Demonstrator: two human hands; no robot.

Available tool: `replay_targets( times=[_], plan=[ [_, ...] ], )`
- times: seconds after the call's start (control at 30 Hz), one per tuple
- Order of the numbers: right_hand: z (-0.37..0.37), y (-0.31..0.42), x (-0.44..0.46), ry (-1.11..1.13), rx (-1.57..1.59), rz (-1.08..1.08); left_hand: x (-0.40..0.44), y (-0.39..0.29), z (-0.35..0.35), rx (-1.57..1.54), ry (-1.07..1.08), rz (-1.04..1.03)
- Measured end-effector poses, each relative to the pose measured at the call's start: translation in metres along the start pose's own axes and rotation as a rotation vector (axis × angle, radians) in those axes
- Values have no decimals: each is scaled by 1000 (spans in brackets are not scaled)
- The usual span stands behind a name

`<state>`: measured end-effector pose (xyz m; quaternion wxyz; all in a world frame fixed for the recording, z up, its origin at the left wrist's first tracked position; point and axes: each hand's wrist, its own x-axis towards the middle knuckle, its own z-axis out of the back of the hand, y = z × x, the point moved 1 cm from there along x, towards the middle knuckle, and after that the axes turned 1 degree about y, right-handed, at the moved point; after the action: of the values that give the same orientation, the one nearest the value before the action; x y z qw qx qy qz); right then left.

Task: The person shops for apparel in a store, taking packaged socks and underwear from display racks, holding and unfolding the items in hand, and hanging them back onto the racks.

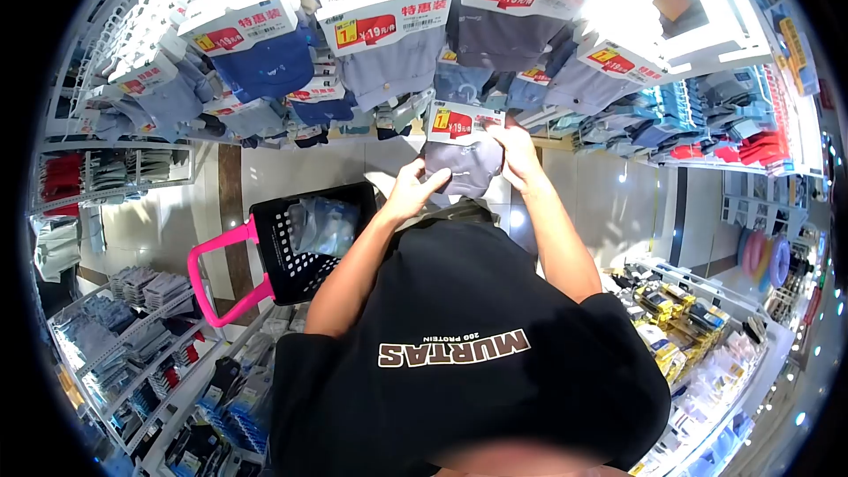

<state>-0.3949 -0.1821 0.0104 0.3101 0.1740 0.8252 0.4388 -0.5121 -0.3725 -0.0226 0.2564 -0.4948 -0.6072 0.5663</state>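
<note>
Above tiled floor [291, 163], upper centre, my left hand [413, 189] and right hand [519, 157] pinch a grey garment pack [463, 168]; basket contents [325, 226] read indistinctly.

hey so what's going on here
A person in a black shirt is in a shop, holding up a grey pack of clothing with both hands: left hand at its side, right hand near its price card. Similar packs hang in front. A black basket with a pink handle sits to the left, with something in clear wrap inside.
</note>
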Motion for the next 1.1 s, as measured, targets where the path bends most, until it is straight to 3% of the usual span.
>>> replay_targets(
  times=[0.1,0.2,0.23,0.27,0.33,0.43,0.53,0.67,0.77,0.93,1.1],
  plan=[
    [0,-18,-9,-138,69,-73,-12,-16,-12,-287,-71,-2],
    [12,-42,-15,-160,-398,-108,-20,-16,-13,-230,-115,4],
    [14,-49,-16,-196,-713,-34,-21,-15,-13,-228,-164,8],
    [14,-58,-23,-243,-796,78,-23,-12,-9,-205,-199,24],
    [-2,-49,-33,-93,-645,33,-25,-7,-4,-165,-267,57],
    [-49,-33,-60,223,-715,47,-28,0,3,-185,-315,136],
    [-70,-46,-64,218,-976,295,-29,-10,5,-387,-307,222],
    [-62,-62,-53,4,-613,61,-30,-6,8,-263,-213,164],
    [-54,-66,-44,32,-398,5,-24,5,20,-309,-235,196],
    [-59,-60,-37,59,-354,-12,-25,-7,16,-340,-306,185],
    [-71,-66,-35,211,-422,-9,-28,-7,17,-156,-328,114]
  ],
)
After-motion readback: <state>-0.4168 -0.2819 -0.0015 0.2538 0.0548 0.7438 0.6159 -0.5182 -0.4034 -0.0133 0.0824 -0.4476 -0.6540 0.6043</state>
